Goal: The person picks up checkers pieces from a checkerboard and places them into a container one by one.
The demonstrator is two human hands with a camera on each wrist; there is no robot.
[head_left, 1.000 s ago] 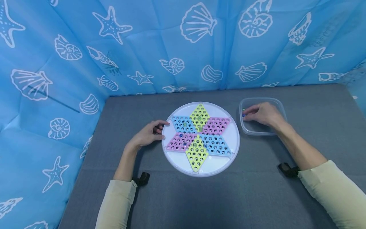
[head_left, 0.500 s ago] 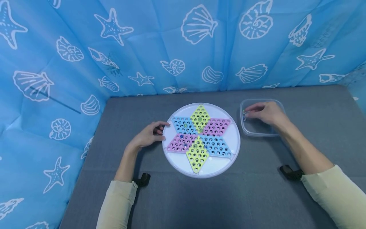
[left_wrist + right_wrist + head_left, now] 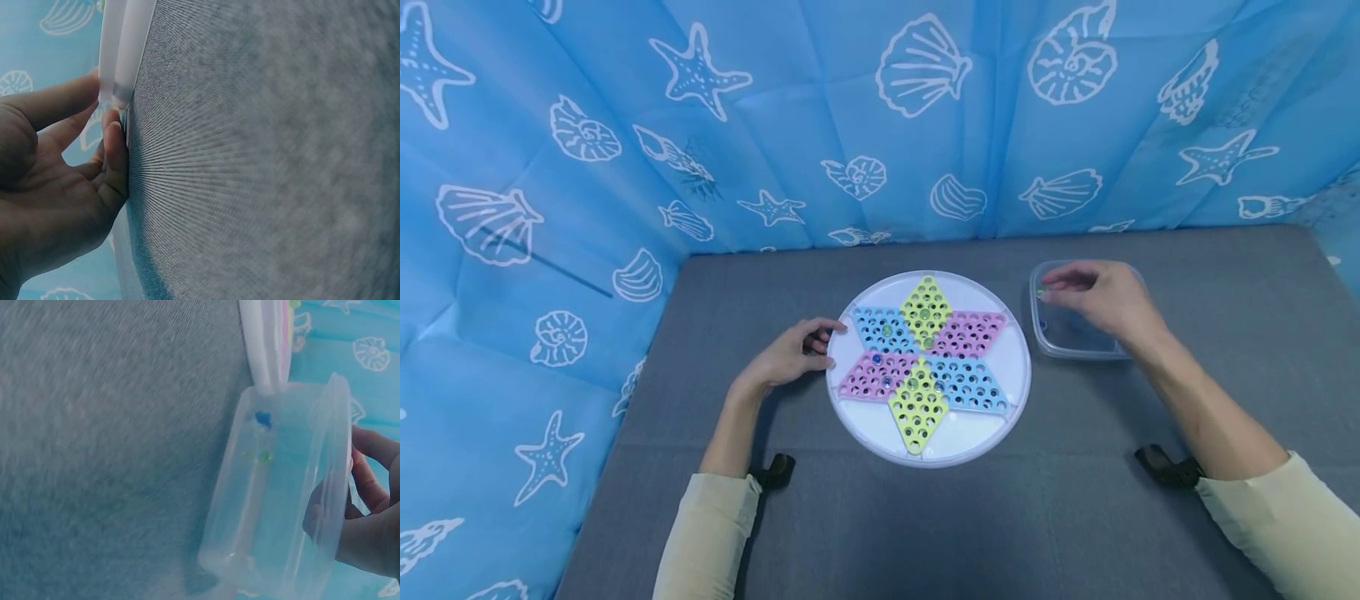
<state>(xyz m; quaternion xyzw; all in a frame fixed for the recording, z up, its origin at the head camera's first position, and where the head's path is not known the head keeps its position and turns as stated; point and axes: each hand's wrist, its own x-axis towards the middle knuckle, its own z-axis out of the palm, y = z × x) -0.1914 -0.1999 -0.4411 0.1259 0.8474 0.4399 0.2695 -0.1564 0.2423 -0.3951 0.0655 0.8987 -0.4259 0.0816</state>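
A round white Chinese checkers board [image 3: 985,429] with a pastel star of holes lies on the table, several glass marbles set in it. My left hand [image 3: 786,350] holds its left rim. In the left wrist view the thumb touches the side wall [image 3: 122,50] and other fingers curl low beside it. My right hand [image 3: 1101,300] hovers over a clear plastic tub [image 3: 1078,354], thumb and fingers bent toward each other. Whether a marble sits between them is hidden. In the right wrist view a blue marble [image 3: 264,419] and a green marble [image 3: 265,456] lie inside the tub.
A grey cloth [image 3: 880,517] covers the table under board and tub. Behind hangs a blue curtain [image 3: 820,100] with white shells and starfish. The tub stands just right of the board, with a small gap between them.
My right hand has risen from the tub's left side and shifted slightly right. The blue marble has rolled toward the tub's front. My left hand stays on the board's rim.
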